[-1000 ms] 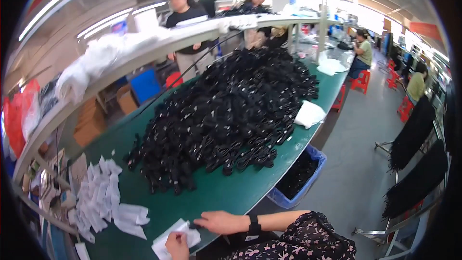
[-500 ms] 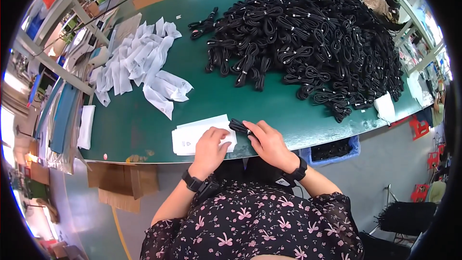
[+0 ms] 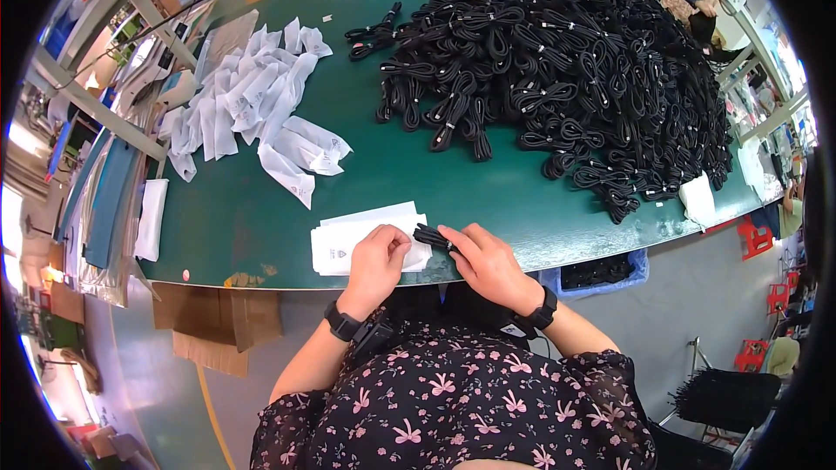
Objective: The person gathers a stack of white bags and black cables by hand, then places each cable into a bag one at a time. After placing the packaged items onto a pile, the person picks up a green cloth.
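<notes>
A small stack of flat white bags [image 3: 335, 251] lies near the table's front edge. Over its right part is my left hand [image 3: 374, 268], thumb and fingertips pinched together at the top bag. My right hand [image 3: 489, 261] grips a coiled black cable [image 3: 428, 235], whose far end reaches over the stack's right edge. Part of the cable is hidden under my fingers. Beyond, a large heap of coiled black cables [image 3: 557, 61] covers the right side of the table. On the left, several filled white bags [image 3: 235, 104] are piled loosely.
The green table [image 3: 418, 183] has a curved front edge. Below it stand a blue bin [image 3: 640, 274] with black items and a cardboard box [image 3: 213, 318]. Metal shelving posts [image 3: 104, 117] rise at the left. One white packet [image 3: 697, 198] lies by the heap's near right corner.
The fingers of my left hand have closed from apart into a pinch at the top bag. My right hand still holds the cable in nearly the same place. The whole view has shifted slightly.
</notes>
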Tool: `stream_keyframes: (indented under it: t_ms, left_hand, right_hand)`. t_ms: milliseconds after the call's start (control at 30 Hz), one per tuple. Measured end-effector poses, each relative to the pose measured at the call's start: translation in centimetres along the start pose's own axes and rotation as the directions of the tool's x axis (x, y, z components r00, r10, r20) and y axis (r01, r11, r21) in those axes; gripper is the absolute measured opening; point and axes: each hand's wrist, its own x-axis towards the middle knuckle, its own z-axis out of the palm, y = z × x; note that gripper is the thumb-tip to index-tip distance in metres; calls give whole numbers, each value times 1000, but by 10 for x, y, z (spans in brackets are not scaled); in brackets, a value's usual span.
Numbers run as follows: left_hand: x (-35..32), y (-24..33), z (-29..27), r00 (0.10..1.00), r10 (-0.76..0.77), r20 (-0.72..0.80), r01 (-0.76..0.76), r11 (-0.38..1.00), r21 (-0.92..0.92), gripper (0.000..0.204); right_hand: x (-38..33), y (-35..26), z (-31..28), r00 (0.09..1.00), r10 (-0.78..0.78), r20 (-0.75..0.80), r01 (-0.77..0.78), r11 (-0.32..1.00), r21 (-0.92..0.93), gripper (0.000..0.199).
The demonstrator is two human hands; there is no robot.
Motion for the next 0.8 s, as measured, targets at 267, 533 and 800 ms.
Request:
stream_keyframes:
  t_ms: [267,533,800]
  left_hand:
    - [6,10,-7,951,309,-27,-309,951,22,10]
    - [29,37,-24,880,474,8,-470,870,151,12]
    - [66,22,-75,985,-45,167,152,694,-704,9]
  right_hand:
    - [2,9,-2,978,87,190,-132,962,240,38]
    - [32,0,-2,998,-36,-54,49,959,280,26]
    - [63,6,-21,989,-21,-145,72,931,359,26]
